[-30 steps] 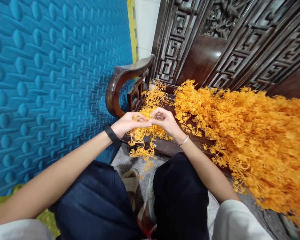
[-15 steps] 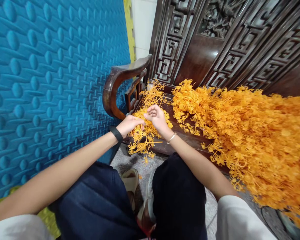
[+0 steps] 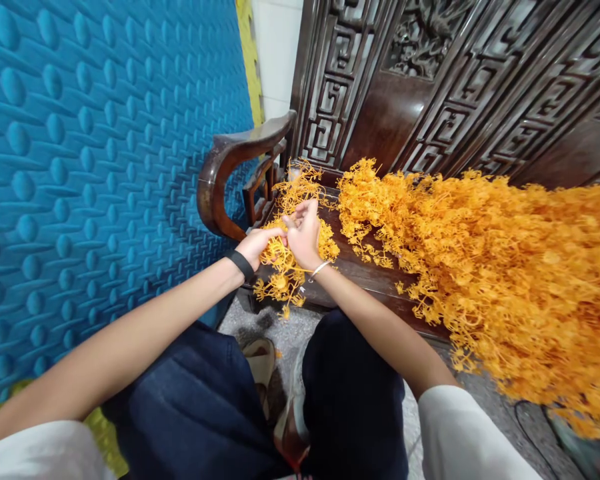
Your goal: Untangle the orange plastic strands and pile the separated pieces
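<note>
By the bench's (image 3: 349,259) near left edge I'm working orange strands (image 3: 281,280), I judge: left hand (image 3: 259,247) fingers look pinched on them; right hand (image 3: 304,241) half-curled, grip unclear. Next calls for steady left fingers.

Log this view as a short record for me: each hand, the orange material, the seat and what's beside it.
Left hand: fingers closed, apparently pinching orange sprigs
Right hand: fingers loosely bent, close against the left; grip unclear
Small pile: orange, beneath and behind the hands
Large pile: orange, to their right
Bench: dark wood, carved back, curved armrest
Left side: blue textured mat
</note>
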Tool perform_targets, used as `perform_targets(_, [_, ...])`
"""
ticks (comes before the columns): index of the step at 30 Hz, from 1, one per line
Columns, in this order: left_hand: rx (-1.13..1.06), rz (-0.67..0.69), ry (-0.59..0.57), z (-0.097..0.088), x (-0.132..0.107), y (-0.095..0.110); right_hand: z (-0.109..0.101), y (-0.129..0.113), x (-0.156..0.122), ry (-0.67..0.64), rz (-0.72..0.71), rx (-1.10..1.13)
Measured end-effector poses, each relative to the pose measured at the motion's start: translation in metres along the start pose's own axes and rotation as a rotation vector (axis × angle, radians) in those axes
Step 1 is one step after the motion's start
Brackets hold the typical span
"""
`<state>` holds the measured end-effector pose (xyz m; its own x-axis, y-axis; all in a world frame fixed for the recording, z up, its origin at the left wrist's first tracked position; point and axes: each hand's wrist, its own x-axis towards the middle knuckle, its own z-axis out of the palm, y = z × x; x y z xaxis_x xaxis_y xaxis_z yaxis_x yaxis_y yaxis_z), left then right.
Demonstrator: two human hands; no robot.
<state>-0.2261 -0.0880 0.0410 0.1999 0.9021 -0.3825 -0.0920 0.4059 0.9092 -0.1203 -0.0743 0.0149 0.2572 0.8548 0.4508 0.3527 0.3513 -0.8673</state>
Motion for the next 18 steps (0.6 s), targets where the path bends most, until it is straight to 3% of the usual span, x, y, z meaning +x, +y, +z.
perform_targets(8, [0.012, 0.038, 0.051, 0.0, 0.005, 0.005, 0.013, 0.002, 0.004, -0.013, -0.108, -0.025])
perform_targets(11, [0.08, 0.021, 0.029, 0.003, -0.008, 0.005, 0.005, 0.016, 0.021, 0.017, -0.117, -0.04])
perform_targets(13, [0.176, -0.022, -0.066, 0.009, -0.028, 0.002, -0.015, 0.034, 0.039, 0.135, -0.027, -0.054])
perform_targets(15, [0.394, 0.036, -0.304, 0.016, -0.049, -0.004, -0.041, 0.053, 0.057, 0.314, 0.12, -0.029])
perform_targets(16, [0.43, 0.104, -0.389, 0.019, -0.057, -0.008, -0.054, 0.062, 0.062, 0.349, 0.125, -0.005])
perform_targets(18, [0.485, 0.15, -0.474, 0.023, -0.065, -0.016, -0.07, 0.072, 0.066, 0.294, 0.074, 0.034])
